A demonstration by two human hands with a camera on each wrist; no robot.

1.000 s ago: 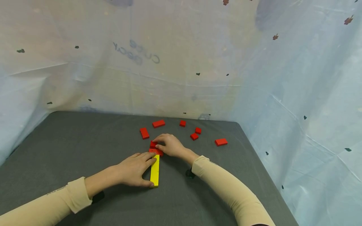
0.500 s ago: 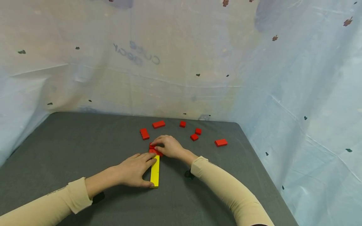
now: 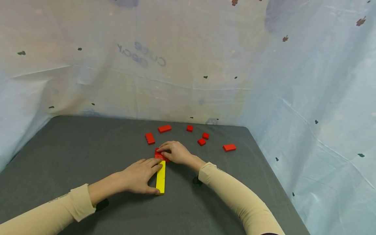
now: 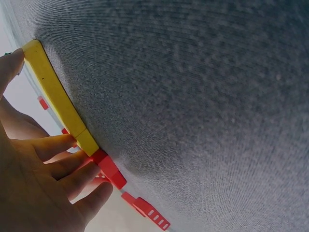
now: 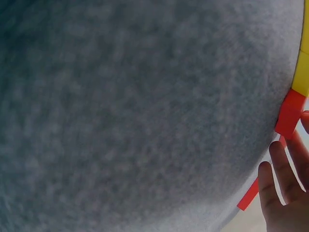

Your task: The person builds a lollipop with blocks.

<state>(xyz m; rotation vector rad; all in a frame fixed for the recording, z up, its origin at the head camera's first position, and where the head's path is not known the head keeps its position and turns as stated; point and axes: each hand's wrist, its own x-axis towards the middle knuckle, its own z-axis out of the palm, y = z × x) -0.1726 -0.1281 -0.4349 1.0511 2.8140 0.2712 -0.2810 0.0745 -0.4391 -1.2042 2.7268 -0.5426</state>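
Observation:
Down the middle of the table lies a yellow bar (image 3: pixel 160 179), made of end-to-end pieces with a seam visible in the left wrist view. My left hand (image 3: pixel 141 176) rests its thumb on the near end and its extended fingertips around the far end. A red brick (image 5: pixel 290 113) adjoins the yellow bar's far end. Just beyond sits another red brick (image 3: pixel 157 151), mostly covered by my right hand (image 3: pixel 177 152), which pinches it between thumb and fingers. Whether these two red bricks interlock cannot be made out.
Loose red bricks lie farther back on the dark grey table (image 3: pixel 88 156): two longer ones, including a red brick (image 3: pixel 150 138), several small ones such as a red block (image 3: pixel 201 142), and a right-hand red brick (image 3: pixel 229 148). Pale sheeting (image 3: pixel 176 98) hangs behind and to the right.
The red brick under my right hand has shifted slightly toward me, against the red brick by the yellow bar. My right fingers moved a little with it; my left hand has stayed put.

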